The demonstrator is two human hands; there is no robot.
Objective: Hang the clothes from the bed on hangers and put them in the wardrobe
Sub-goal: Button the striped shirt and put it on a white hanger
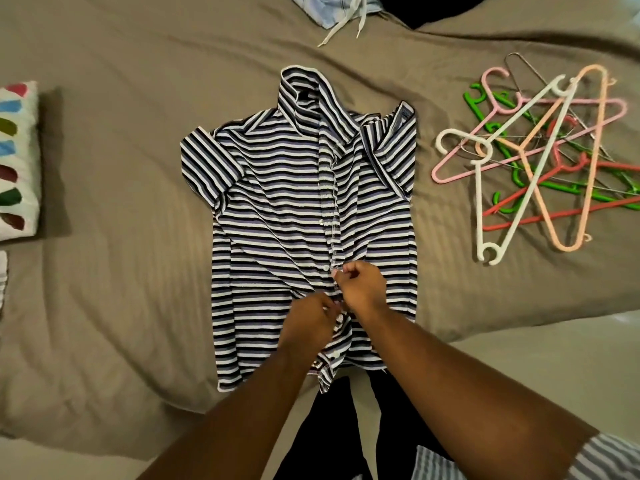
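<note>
- The striped shirt (277,202), with navy, white and purple bands, lies flat on the bed (121,168), front side up. Its collar (304,88) points away from the person and its hem is at the near edge of the bed.
- The button placket (327,188) runs down the middle of the shirt, with small white buttons (326,268) along it. In the upper part the two front edges are apart.
- One short sleeve is spread toward the pillow side. The other is folded over the chest on the side of the hangers.
- The right hand (362,289) is on the lower part of the placket, with fingers curled and the fingertips pinching the edge of the cloth.
- The left hand (310,318) is just below it and touches it, also with curled fingers closed on the placket. It is a little blurred, so the exact grip is not clear.
- Both forearms come in from the bottom of the view and meet over the shirt.
- The hangers (530,157) lie in a loose pile on the bed, near the shirt but apart from it. They are pink, peach, red, green and thin wire ones, with a white hanger (479,202) on top.
- At the far edge of the bed lie a light blue garment (332,8) with a white drawstring (341,27), and beside it a black garment (426,8).
- A white pillow (17,161) with coloured spots is at the other side of the bed.
- Under the arms the person's dark trousers (329,427) and a striped sleeve (609,455) are seen.
</note>
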